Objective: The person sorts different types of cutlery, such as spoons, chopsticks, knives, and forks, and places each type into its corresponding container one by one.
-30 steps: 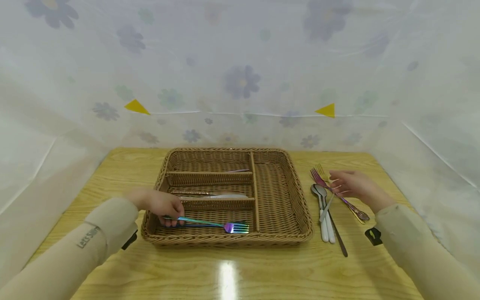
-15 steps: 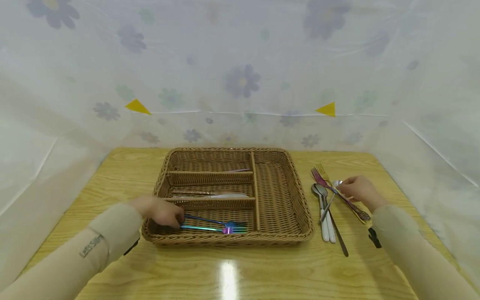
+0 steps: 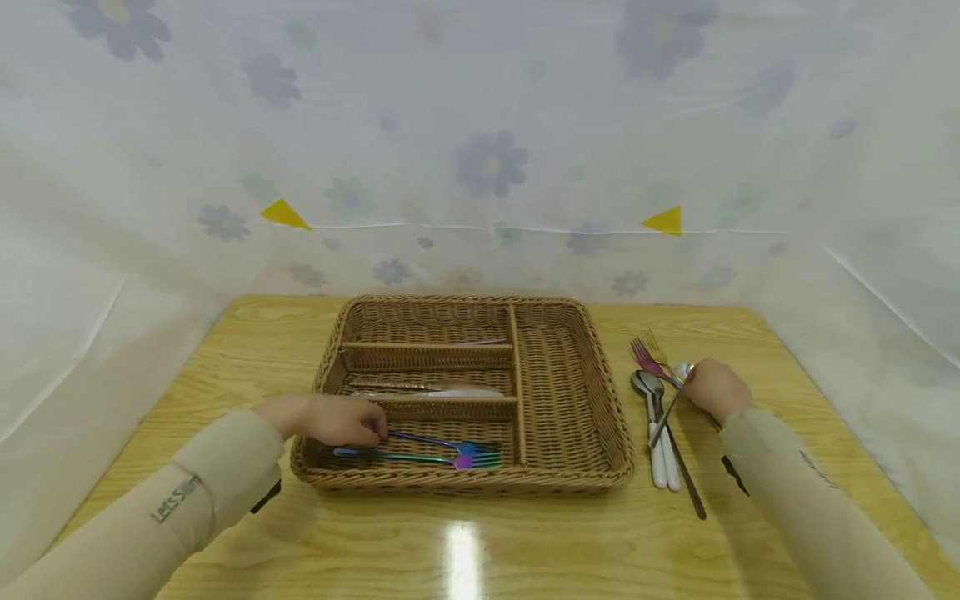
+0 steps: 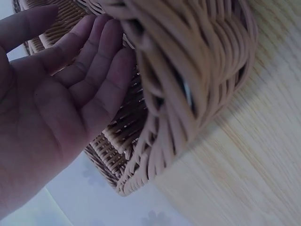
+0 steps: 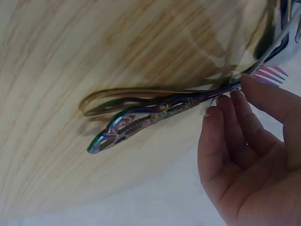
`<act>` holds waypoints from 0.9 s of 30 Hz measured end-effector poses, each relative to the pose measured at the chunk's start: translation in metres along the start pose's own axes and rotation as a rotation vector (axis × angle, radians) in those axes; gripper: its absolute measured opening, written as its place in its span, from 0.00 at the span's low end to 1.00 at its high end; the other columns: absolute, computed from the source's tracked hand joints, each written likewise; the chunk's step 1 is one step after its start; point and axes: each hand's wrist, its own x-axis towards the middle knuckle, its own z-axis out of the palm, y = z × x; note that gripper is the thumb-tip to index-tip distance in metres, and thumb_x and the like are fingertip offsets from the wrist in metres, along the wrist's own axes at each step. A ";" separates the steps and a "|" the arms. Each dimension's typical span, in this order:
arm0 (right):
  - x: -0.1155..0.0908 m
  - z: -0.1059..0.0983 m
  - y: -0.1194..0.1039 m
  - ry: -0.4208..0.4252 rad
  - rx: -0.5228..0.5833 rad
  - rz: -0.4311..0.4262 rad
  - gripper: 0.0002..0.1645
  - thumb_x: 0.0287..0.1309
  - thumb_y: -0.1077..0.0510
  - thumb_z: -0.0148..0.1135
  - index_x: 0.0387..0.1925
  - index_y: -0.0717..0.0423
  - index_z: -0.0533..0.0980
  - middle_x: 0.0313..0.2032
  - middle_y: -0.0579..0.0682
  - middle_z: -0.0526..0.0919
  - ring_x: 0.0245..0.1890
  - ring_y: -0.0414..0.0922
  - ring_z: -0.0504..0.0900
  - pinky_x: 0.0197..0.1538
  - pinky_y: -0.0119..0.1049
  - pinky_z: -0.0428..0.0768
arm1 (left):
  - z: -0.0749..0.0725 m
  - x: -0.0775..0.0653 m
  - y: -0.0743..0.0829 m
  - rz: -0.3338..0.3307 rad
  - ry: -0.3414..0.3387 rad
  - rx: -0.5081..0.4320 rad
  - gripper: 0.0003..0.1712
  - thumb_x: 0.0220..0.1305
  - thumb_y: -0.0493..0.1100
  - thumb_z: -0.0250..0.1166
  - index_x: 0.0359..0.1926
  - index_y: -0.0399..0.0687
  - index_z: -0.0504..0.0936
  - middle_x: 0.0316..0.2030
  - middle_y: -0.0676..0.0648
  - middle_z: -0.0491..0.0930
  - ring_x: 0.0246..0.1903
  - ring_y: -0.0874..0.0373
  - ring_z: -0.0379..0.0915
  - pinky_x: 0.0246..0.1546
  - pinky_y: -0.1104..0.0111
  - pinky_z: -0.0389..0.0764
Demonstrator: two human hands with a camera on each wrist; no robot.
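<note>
My left hand hovers over the front-left compartment of the wicker tray; its fingers are loosely bent and hold nothing in the left wrist view. In that compartment lie a blue fork and a rainbow-coloured fork. Right of the tray, my right hand pinches a silver spoon between thumb and fingertips. Crossing beneath it is a purple fork with an ornate handle. A gold fork lies just behind; much of its handle is hidden by the hand.
Two white-handled spoons and a dark thin handle lie close beside the tray's right wall. Silver knives occupy the tray's middle-left compartment. A wooden table carries everything, with a flowered curtain behind it.
The left hand has let go of the rainbow fork, which now lies in the front compartment, and lifted slightly. The right hand has come down onto the silver spoon and closed its fingertips.
</note>
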 end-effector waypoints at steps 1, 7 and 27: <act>0.001 0.001 0.001 0.004 -0.015 0.014 0.11 0.50 0.62 0.52 0.15 0.58 0.71 0.21 0.56 0.77 0.23 0.48 0.71 0.25 0.41 0.71 | 0.000 0.000 0.001 0.012 0.005 -0.002 0.15 0.68 0.41 0.50 0.52 0.40 0.74 0.50 0.44 0.74 0.46 0.55 0.70 0.50 0.54 0.73; 0.004 0.005 0.008 -0.016 -0.060 0.074 0.11 0.50 0.61 0.51 0.17 0.61 0.71 0.22 0.60 0.77 0.22 0.48 0.70 0.23 0.43 0.71 | 0.002 0.003 0.005 0.035 0.025 0.063 0.15 0.67 0.43 0.52 0.51 0.43 0.76 0.50 0.46 0.76 0.46 0.56 0.71 0.50 0.54 0.73; -0.004 -0.015 -0.005 -0.217 0.332 0.006 0.20 0.58 0.61 0.56 0.45 0.77 0.74 0.40 0.66 0.81 0.34 0.48 0.81 0.37 0.43 0.82 | 0.005 0.003 0.010 0.018 0.057 0.077 0.14 0.67 0.46 0.54 0.50 0.48 0.77 0.48 0.49 0.77 0.46 0.56 0.72 0.50 0.54 0.73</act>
